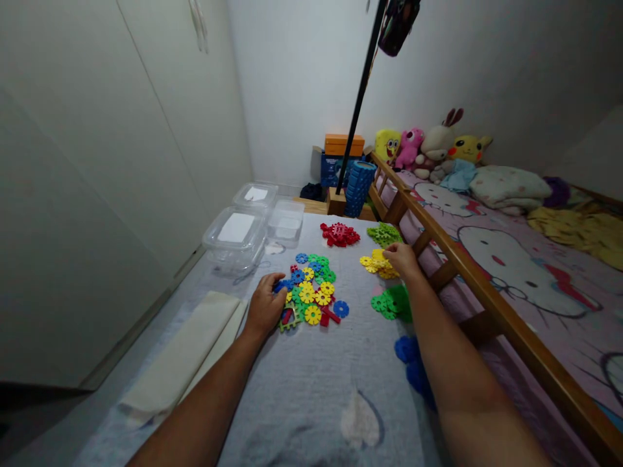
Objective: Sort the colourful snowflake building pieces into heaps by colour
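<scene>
A mixed pile of notched plastic discs (307, 294) in yellow, blue and green, with some red pieces, lies in the middle of the cloth-covered table. At its left edge rests my left hand (265, 305), thumb and fingers apart around blue discs (285, 285). My right hand (402, 259) is at the yellow pile (374, 261), fingertips pinched on a yellow disc. Single-colour piles stand around it: red (339, 235) at the back, light green (384, 234) behind, green (390, 303) in front. Dark blue discs (413, 370) lie nearer, partly hidden by my right forearm.
Clear plastic boxes (235, 235) with white paper on their lids stand at the back left, beside an open clear container (286, 220). Folded cream cloth (195, 357) lies on the left. A wooden bed rail (467, 259) borders the right side. A black pole (360, 97) rises behind.
</scene>
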`<move>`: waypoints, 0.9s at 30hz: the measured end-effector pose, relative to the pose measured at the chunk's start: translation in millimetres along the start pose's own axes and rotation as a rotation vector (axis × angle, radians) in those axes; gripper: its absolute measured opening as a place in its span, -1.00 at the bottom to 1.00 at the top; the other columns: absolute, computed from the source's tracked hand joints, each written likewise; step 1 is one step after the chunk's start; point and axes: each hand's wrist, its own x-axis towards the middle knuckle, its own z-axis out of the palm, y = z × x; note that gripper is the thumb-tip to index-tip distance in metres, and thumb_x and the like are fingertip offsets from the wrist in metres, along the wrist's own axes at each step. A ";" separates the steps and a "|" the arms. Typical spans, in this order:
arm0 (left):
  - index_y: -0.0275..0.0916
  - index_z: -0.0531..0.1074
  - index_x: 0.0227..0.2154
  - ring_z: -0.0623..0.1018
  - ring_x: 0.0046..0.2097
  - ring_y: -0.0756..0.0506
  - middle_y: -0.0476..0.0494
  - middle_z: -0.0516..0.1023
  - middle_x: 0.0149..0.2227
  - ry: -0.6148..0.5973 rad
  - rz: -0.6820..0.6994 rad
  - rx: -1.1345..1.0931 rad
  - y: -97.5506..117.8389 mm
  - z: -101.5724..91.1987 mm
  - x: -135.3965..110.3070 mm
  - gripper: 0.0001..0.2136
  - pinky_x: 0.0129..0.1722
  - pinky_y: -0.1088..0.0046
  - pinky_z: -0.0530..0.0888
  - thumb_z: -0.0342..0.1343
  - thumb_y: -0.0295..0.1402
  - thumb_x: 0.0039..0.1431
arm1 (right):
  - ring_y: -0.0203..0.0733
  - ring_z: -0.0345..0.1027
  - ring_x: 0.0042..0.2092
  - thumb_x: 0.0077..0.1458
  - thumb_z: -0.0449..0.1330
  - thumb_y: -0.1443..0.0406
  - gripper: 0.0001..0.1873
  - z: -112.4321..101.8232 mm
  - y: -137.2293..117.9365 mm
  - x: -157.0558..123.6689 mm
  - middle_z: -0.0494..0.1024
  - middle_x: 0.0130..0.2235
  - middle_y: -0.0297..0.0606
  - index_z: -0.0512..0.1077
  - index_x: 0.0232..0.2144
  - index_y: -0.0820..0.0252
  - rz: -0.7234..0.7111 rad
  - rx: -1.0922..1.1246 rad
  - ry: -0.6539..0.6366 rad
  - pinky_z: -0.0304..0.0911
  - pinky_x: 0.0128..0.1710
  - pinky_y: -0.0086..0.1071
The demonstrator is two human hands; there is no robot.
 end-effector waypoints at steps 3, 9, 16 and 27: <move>-0.24 0.45 -0.10 0.53 0.00 -0.19 -0.22 0.51 -0.06 0.003 0.000 0.004 0.5 -0.1 0.1 -0.70 0.10 0.16 0.46 0.05 -0.31 0.12 | -0.19 0.38 -0.43 -0.17 0.19 0.36 -0.94 0.1 25.0 4.3 0.54 -0.48 -0.22 0.46 -0.54 0.23 0.091 -0.027 0.039 0.21 -0.41 -0.40; -0.24 0.45 -0.10 0.54 -0.01 -0.19 -0.22 0.51 -0.06 0.001 -0.002 0.010 -0.3 -0.2 0.4 -0.71 0.10 0.16 0.46 0.05 -0.30 0.11 | -0.15 0.41 -0.38 -0.12 0.19 0.34 -0.95 -3.6 35.0 -3.0 0.57 -0.43 -0.17 0.46 -0.52 0.21 0.115 -0.064 0.138 0.26 -0.33 -0.37; -0.21 0.45 -0.12 0.53 -0.02 -0.18 -0.20 0.52 -0.07 0.007 0.011 0.013 1.2 -0.1 0.9 -0.72 0.10 0.17 0.46 0.05 -0.32 0.10 | -0.13 0.44 -0.26 0.01 0.13 0.27 -0.81 6.3 -12.3 -44.1 0.60 -0.31 -0.17 0.51 -0.36 0.21 -0.076 0.104 0.133 0.30 -0.18 -0.33; -0.21 0.43 -0.08 0.52 0.02 -0.19 -0.22 0.51 -0.04 0.007 0.018 0.012 1.1 1.6 -0.2 -0.70 0.12 0.15 0.44 0.07 -0.34 0.10 | -0.04 0.08 0.33 0.15 0.04 0.35 -0.37 115.4 -74.6 -108.3 0.28 0.31 -0.03 0.24 0.28 0.23 -0.337 -0.071 -0.283 -0.02 0.31 -0.13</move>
